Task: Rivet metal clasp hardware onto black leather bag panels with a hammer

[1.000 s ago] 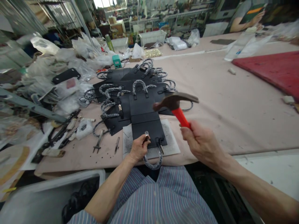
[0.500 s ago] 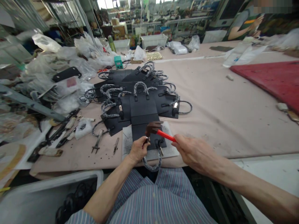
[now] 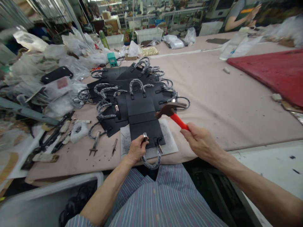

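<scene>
My right hand is closed round the red handle of a claw hammer, whose head is raised above the work. My left hand grips a short metal punch upright, its shiny top showing above the fingers. Its lower end is hidden by the hand. Beneath lies a black bag panel on a pale board. A wrapped, looped handle at the panel's near end hangs toward the table edge.
More black panels with wrapped handles are stacked behind. A two-pronged tool and a thin metal tool lie at left. Plastic bags heap at far left, a red board at right. A grey bin stands below; a person works far right.
The hammer has lifted off the punch, up and to the right, with my right hand. My left hand still holds the punch on the panel. The whole view has shifted slightly.
</scene>
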Demonstrator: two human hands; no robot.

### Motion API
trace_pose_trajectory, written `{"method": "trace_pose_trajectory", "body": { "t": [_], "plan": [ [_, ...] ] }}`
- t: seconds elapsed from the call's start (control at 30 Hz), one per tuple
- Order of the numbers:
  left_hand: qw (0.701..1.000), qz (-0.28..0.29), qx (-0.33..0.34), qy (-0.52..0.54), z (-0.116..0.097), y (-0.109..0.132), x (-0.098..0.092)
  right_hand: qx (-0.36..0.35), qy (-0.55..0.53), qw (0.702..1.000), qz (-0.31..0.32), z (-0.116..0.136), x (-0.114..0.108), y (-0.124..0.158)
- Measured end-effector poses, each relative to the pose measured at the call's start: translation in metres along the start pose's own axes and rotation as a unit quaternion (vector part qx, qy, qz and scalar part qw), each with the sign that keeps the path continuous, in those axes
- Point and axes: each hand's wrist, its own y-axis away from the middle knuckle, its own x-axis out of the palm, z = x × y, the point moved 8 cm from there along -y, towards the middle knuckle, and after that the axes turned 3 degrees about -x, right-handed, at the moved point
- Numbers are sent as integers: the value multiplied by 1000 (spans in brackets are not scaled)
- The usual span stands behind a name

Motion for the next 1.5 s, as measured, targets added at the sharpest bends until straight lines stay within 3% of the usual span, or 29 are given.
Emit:
{"method": "trace_pose_trajectory", "body": {
  "t": [0.2, 0.27, 0.33, 0.4, 0.47, 0.53, 0.6, 0.7, 0.83, 0.93, 1.03, 1.2, 1.27, 1.4, 1.5],
  "plan": [
    [1000, 6, -3, 13, -7, 1, -7, 202, 49, 975, 75, -108, 62, 11],
    [1000, -4, 7, 9, -11, 1, -11, 229, 80, 967, 83, -132, 72, 18],
    [1000, -8, 13, -6, -14, 0, -13, 230, 99, 965, 75, -139, 76, 20],
    [1000, -7, 16, -20, -17, -2, -14, 171, 113, 978, 37, -124, 78, 14],
    [999, -7, 25, -27, -20, -4, -15, 54, 95, 994, -13, -88, 84, 5],
    [999, -5, 41, -34, -25, -7, -16, -60, 54, 996, -40, -50, 98, 0],
    [997, 0, 58, -47, -28, -8, -16, -116, 28, 992, -37, -24, 118, -3],
    [995, 6, 87, -55, -31, -5, -15, -122, 44, 991, -31, -13, 139, -5],
    [992, -17, 116, -38, -29, 6, -13, -119, 42, 992, -21, -18, 145, -2],
    [995, -79, 63, -20, -16, 10, -18, -115, 40, 992, -15, -20, 143, -2],
    [995, -99, 28, 3, -6, 13, -20, -108, 39, 993, -13, -19, 142, -3],
    [989, -31, 148, 3, -21, 21, -11, -111, 39, 993, -4, -18, 144, -4],
    [989, -33, 142, 5, -20, 21, -11, -109, 35, 993, -1, -19, 145, -4],
    [993, -95, 57, 42, -5, 16, -22, -101, 24, 995, 3, -22, 145, -4],
    [990, -29, 138, 28, -17, 19, -15, -97, 27, 995, 10, -23, 146, -4]
  ]
}}
